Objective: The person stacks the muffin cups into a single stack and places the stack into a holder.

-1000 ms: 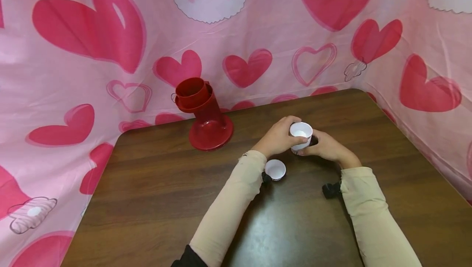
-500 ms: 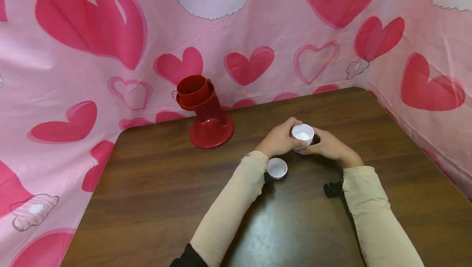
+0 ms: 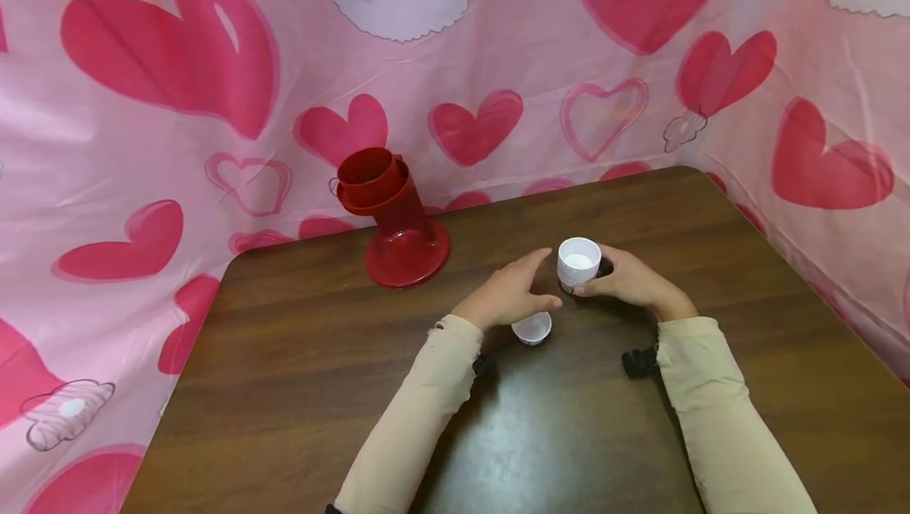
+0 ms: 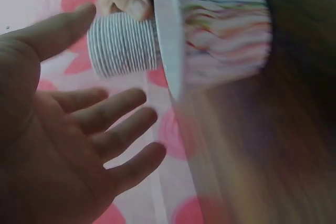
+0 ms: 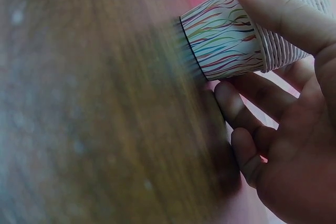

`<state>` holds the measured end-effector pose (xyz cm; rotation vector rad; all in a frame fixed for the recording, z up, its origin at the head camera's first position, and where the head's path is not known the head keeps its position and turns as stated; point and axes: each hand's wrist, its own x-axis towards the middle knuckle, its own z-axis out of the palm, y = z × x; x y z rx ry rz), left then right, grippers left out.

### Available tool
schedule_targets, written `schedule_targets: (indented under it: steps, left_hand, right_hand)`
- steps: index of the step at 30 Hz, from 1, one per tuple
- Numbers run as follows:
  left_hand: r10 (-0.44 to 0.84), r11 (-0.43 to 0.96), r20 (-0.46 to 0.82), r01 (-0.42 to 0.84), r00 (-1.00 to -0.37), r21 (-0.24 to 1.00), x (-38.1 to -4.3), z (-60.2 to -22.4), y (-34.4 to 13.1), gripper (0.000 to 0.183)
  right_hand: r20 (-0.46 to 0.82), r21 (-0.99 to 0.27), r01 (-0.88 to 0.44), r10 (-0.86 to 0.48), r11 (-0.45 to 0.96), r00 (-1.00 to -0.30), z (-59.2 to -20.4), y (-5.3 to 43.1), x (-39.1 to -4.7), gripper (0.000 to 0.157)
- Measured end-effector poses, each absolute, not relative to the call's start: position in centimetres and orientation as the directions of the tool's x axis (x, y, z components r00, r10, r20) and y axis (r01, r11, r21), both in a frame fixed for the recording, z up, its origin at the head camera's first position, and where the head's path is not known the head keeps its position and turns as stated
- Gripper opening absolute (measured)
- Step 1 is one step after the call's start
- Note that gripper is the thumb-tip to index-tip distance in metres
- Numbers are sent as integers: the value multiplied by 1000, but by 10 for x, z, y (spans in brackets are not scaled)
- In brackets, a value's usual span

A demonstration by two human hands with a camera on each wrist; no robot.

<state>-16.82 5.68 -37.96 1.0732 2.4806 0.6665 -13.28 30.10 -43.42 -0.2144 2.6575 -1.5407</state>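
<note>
A stack of nested white paper cups (image 3: 578, 261) stands upright on the table, its wavy coloured stripes visible on the lowest cup in the right wrist view. My right hand (image 3: 634, 283) holds this stack from the right, thumb on the near side and fingers behind. Left of the stack, my left hand (image 3: 506, 294) touches nothing, its fingers spread and fairly straight in the left wrist view. Below that hand sits a single striped paper cup (image 4: 226, 30), mouth up; its far rim is partly hidden behind the hand in the head view.
A red stand (image 3: 407, 252) with a round base and a cup-like top (image 3: 366, 174) is at the back left of the wooden table (image 3: 298, 388). A pink heart-printed cloth (image 3: 483, 40) hangs along the back and right sides.
My left hand has let go of the cup stack and moved left and toward me, over the single cup. The right hand keeps its hold, and the stack stays in place.
</note>
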Motion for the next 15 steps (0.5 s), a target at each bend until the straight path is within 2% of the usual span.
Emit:
schedule_targets:
  steps: [6, 11, 15]
  left_hand:
    - [759, 631, -208, 619, -617, 468, -156, -388, 33, 87]
    - [773, 622, -171, 677, -611, 394, -151, -395, 26, 85]
    - [787, 601, -136, 697, -602, 392, -151, -396, 25, 71]
  right_hand:
    - [14, -857, -83, -138, 509, -990, -432, 300, -133, 76]
    - [2, -860, -72, -137, 506, -991, -432, 300, -132, 76]
    - [5, -863, -76, -143, 500, -990, -432, 300, -132, 75]
